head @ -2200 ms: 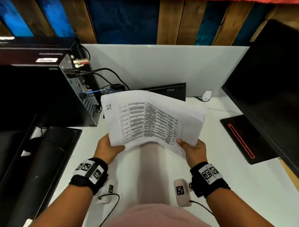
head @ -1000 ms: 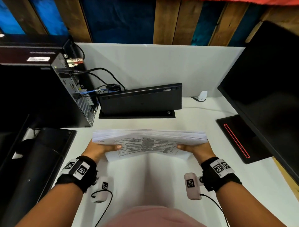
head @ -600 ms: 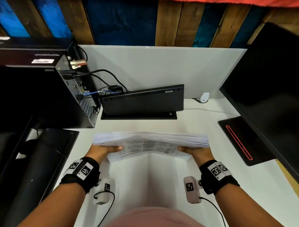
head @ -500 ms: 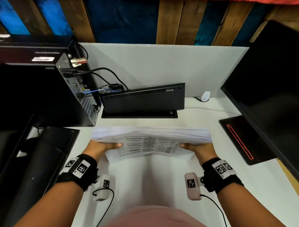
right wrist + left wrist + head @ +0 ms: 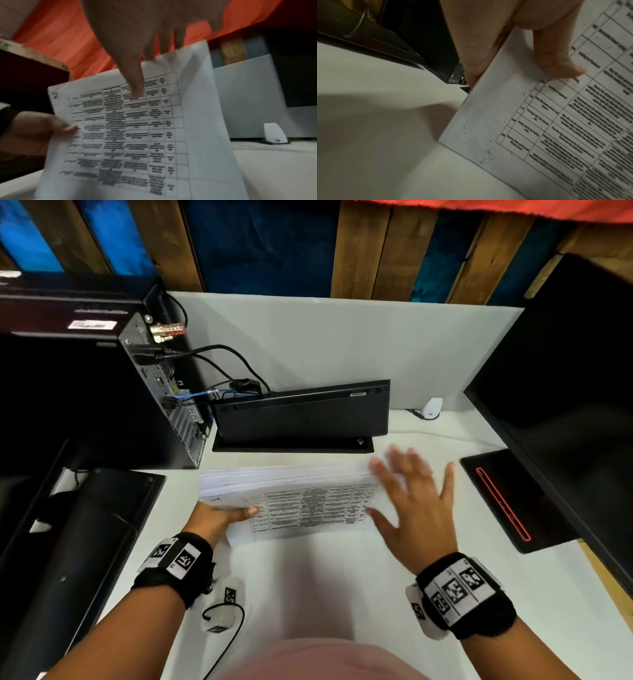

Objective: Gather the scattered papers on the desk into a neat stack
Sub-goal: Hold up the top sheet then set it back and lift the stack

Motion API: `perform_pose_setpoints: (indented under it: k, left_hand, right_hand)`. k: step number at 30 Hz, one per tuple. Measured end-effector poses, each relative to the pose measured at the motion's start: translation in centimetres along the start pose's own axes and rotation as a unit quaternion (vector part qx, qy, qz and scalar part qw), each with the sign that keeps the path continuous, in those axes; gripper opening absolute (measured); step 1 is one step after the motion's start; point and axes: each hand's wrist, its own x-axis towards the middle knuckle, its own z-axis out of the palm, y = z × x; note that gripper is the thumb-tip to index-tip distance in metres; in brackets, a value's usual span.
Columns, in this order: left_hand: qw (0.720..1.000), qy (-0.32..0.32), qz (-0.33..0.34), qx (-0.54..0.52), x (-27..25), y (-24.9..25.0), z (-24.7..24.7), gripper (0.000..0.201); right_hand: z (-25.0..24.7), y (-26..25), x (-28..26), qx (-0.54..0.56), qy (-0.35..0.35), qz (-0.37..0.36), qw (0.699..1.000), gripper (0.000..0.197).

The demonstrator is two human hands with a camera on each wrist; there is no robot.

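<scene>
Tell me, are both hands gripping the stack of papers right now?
No: only the left hand grips the stack of papers, thumb on the top sheet, while the right hand is open with fingers spread at the stack's right end.

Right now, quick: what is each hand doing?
Left hand: grips the white printed paper stack, thumb on top.
Right hand: open, fingers spread, holding nothing.

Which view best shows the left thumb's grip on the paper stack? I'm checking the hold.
The left wrist view: the left hand's thumb presses the printed top sheet of the paper stack. Head view shows it small; right wrist view is blurred.
</scene>
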Motion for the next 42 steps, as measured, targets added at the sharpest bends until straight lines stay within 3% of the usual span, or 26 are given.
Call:
perform_pose_setpoints:
  k: [2,5,8,12,17,19,22,24,26,29,32,34,36,42]
  left_hand:
    - [1.000,0.005,-0.006,-0.001,0.1,-0.1,-0.1,0.049]
    - [1.000,0.004,-0.010,-0.009,0.0,-0.3,-0.3,0.053]
    - [1.000,0.007,-0.011,-0.001,-0.1,-0.5,-0.4,0.053]
    - [1.000,0.002,-0.008,0.020,0.2,-0.7,-0.5,0.046]
    - [1.000,0.010,0.007,0.010,-0.5,0.0,0.3,0.041]
    - [1.000,0.001,0.019,0.021,-0.7,0.8,0.5,0.041]
    - [0.997,-0.026,0.066,0.037,-1.2,3.1,1.1,0.039]
    - [0.993,-0.022,0.108,0.035,-1.5,5.2,0.9,0.034]
    - [0.988,0.008,0.151,0.041,-1.6,6.8,-0.1,0.031]
    - [0.986,0.038,0.163,0.006,-1.3,7.5,-1.3,0.048]
    - [0.989,-0.030,0.127,-0.065,-1.9,6.4,0.5,0.060]
    - [0.990,-0.066,0.118,-0.049,-2.5,5.7,3.1,0.048]
    - [0.989,-0.063,0.132,-0.037,-3.0,5.5,5.5,0.027]
    - [0.989,-0.048,0.143,0.002,-3.0,4.9,7.9,0.039]
  right_hand:
    - [0.2,-0.5,-0.3,-0.031,-0.038,-0.012,0.999,0.083]
    - [-0.4,-0.9,0.3,-0.031,-0.010,0.029,0.999,0.084]
    - [-0.2,-1.5,1.0,-0.072,-0.084,0.002,0.994,0.098]
    - [-0.6,-2.8,2.0,-0.065,-0.077,-0.010,0.995,0.097]
    - [0.0,-5.5,3.4,-0.061,-0.122,-0.054,0.989,0.093]
    - [-0.5,-6.6,4.6,-0.030,-0.127,-0.064,0.989,0.081]
    - [-1.6,-6.8,6.3,0.054,-0.144,-0.035,0.988,0.024]
    - [-2.1,-6.0,6.9,0.119,-0.121,0.021,0.985,0.010]
    - [-2.3,-4.6,7.0,0.237,-0.089,0.101,0.962,0.016]
    - [-2.6,-2.3,6.1,0.481,-0.042,0.213,0.850,0.018]
    - [-2.0,-1.1,4.5,0.603,-0.006,0.244,0.759,0.031]
    - [-0.8,-1.1,3.3,0.633,0.007,0.268,0.726,0.035]
    - [0.6,-1.0,2.4,0.640,0.021,0.298,0.708,0.040]
    - [2.6,0.1,0.8,0.621,0.034,0.301,0.723,0.034]
